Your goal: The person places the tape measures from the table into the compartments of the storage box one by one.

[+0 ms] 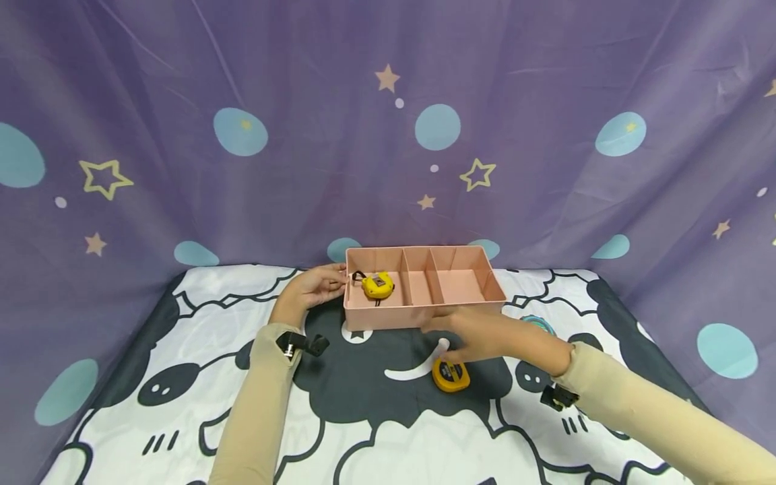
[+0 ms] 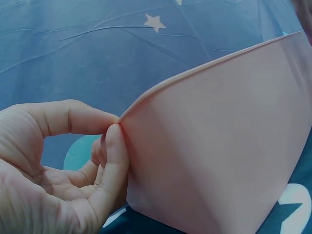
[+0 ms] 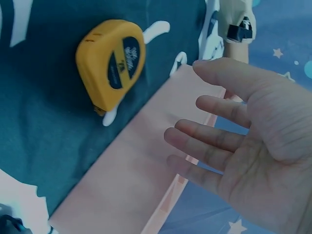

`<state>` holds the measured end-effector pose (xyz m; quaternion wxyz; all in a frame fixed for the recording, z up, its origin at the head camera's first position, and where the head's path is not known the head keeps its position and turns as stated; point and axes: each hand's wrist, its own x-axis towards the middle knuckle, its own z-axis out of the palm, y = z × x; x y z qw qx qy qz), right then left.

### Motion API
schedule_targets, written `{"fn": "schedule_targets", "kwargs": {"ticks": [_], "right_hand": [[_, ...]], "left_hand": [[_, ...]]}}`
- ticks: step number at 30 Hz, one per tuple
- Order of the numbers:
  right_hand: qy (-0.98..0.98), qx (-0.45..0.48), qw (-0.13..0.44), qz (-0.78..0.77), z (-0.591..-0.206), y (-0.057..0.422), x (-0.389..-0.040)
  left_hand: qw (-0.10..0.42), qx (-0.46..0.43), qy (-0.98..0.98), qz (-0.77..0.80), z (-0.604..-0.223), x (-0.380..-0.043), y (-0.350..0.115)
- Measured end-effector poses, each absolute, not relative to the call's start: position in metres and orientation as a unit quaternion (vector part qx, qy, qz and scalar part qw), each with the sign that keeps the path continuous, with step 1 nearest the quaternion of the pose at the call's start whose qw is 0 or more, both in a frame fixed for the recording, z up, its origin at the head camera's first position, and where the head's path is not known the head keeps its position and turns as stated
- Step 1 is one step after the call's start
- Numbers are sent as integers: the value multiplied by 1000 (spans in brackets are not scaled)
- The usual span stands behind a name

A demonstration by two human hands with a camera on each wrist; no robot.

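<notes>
A pink divided box (image 1: 382,318) stands near the back of the table. My left hand (image 1: 314,288) pinches its left end wall at the rim between thumb and finger, seen close in the left wrist view on the pink wall (image 2: 209,141). In the left compartment lies a yellow tape measure (image 1: 378,285) with a dark strap. My right hand (image 1: 485,333) hovers by the front of the box, its fingers extended and holding nothing in the right wrist view. An orange-yellow tape measure (image 3: 110,63) lies on the cloth before the box, just below my right hand.
A teal round object (image 1: 538,324) sits behind my right forearm, partly hidden. The box's middle and right compartments show bare floors. A printed cloth (image 1: 448,444) covers the table, and a purple curtain (image 1: 339,162) hangs right behind the box.
</notes>
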<state>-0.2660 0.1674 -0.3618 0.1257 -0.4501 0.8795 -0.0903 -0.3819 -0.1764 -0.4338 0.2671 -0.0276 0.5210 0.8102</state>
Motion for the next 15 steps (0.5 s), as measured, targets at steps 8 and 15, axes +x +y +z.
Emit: {"fn": "schedule_targets", "kwargs": {"ticks": [8, 15], "right_hand": [[887, -432, 153, -59, -373, 169, -264], [885, -430, 169, -57, -385, 171, -262]], "left_hand": [[269, -26, 520, 810, -428, -381, -177], [268, -31, 512, 816, -431, -381, -177]]}}
